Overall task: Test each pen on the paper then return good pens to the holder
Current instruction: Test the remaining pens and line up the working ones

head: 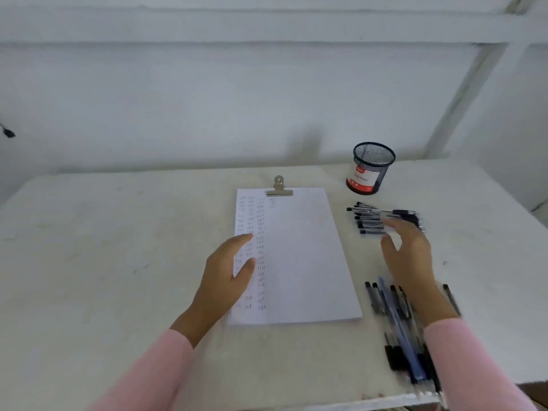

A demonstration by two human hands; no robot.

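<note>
head view: looks down on a pale bench point(103, 262) set against a white wall point(207, 99).
paper: a white sheet point(299, 256) lies flat mid-bench, its far edge held by a metal clip point(278, 187). columns of short ink strokes fill its left part, 3 long ones and the start of a 4th.
holder: a black mesh cup point(373, 167) with a red and white label stands upright beyond the paper's far right corner, apart from it.
far pens: a bunch of black-capped pens point(372, 216) lies flat and crosswise on the bench, right of the paper and just in front of the holder.
near pens: a 2nd bunch point(398, 330) lies lengthwise right of the paper's near corner. 1 is blue and the rest are dark; they are blurred and partly under the right forearm.
left hand: it point(225, 274) is palm down with fingers straight and together and the thumb out, resting over the paper's left edge. it grips nothing.
right hand: it point(410, 250) has fingers spread and loose with nothing in them, over the near side of the far pens. it is blurred, so i cannot tell whether the fingertips touch a pen.
sleeves: pink ones point(166, 372) cover both forearms.
cable end: a dark one point(8, 132) hangs at the left edge, against the wall.
</note>
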